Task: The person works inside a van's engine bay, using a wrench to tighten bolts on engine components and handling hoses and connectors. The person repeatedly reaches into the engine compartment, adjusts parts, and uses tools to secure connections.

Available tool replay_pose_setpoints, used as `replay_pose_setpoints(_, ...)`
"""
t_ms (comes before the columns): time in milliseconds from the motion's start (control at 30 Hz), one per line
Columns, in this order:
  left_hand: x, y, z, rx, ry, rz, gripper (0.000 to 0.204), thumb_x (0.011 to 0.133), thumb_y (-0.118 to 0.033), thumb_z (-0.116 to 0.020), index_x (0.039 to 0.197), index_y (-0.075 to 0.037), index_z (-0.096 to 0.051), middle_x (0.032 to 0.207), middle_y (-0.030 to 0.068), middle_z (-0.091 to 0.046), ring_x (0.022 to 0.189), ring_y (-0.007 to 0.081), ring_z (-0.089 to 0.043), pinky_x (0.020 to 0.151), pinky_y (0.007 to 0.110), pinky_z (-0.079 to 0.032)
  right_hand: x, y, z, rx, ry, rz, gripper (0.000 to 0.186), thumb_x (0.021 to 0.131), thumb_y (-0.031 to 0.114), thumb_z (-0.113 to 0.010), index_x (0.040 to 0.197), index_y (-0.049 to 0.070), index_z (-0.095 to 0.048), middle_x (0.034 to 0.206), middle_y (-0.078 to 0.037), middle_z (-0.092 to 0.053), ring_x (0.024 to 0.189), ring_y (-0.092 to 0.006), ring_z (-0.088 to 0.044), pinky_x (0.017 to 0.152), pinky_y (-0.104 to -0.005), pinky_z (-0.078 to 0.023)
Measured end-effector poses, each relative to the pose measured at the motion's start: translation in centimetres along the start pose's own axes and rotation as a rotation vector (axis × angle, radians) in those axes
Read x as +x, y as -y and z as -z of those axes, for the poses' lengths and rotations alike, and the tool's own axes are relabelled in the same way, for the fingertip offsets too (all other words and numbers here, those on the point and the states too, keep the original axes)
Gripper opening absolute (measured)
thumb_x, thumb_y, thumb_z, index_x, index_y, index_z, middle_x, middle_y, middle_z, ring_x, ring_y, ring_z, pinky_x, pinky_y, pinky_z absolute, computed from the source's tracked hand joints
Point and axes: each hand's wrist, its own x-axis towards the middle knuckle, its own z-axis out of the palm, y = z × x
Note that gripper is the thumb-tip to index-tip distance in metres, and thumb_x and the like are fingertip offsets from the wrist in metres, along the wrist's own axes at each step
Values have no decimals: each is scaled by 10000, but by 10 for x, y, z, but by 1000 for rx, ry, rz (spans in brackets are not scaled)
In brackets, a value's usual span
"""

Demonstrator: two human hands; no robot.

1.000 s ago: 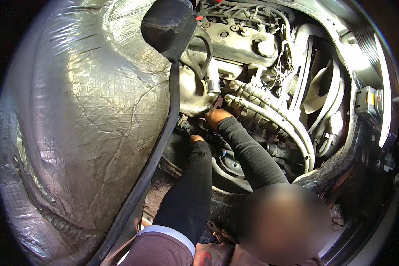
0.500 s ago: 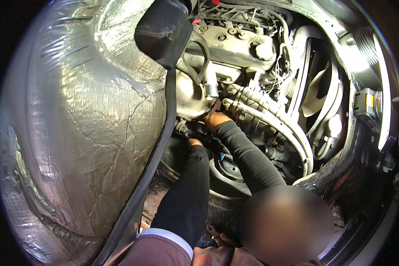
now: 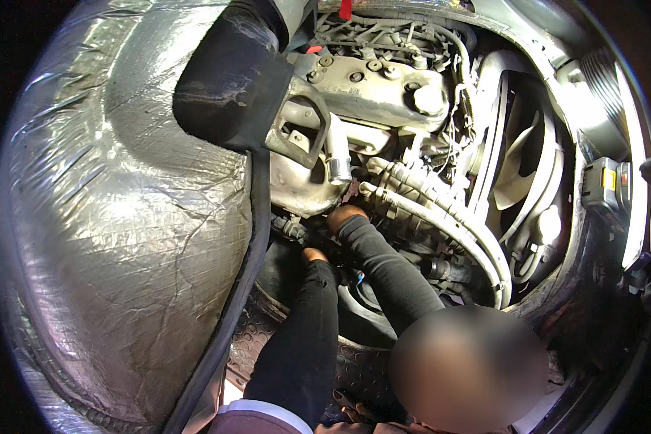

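Note:
Both arms, in black sleeves, reach down into an engine bay. My left hand is low among dark parts, close to a small metal fitting; its fingers are hidden. Just above it and to the right, my right hand reaches in under the lower edge of a beige metal shield, fingers out of sight behind the parts. What either hand touches or holds cannot be seen. An open-ended metal pipe points down above my right hand. A small blue piece shows between the forearms.
A foil-covered panel with a black edge strip fills the left. A black padded piece overhangs the engine cover. Pale hoses curve to the right, before a fan. A grey-black device stands far right. A blurred patch covers the lower right.
The view has shifted, so the padded piece appears larger and further left, and the engine lower. Both hands stay in about the same spots among the parts.

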Motion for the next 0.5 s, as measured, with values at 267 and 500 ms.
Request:
replay_pose_setpoints(267,-7,9,24,-2,-23,-5,534,896,-299,-594,1336,-11,-499,1252,245,-533,1111,365,-550,839,446,-546,2,-11,2,-52,-5,154,264,840,189,-599,986,36,-756,1054,-207,-712,992,-340,-702,857,-433,-556)
replay_pose_setpoints(500,-17,19,19,-6,-16,26,535,891,-304,-598,1329,-10,-505,1247,245,-538,1101,365,-555,832,449,-547,2,-23,1,-121,-71,179,235,809,149,-622,966,39,-757,1028,-215,-714,975,-351,-703,838,-428,-564)
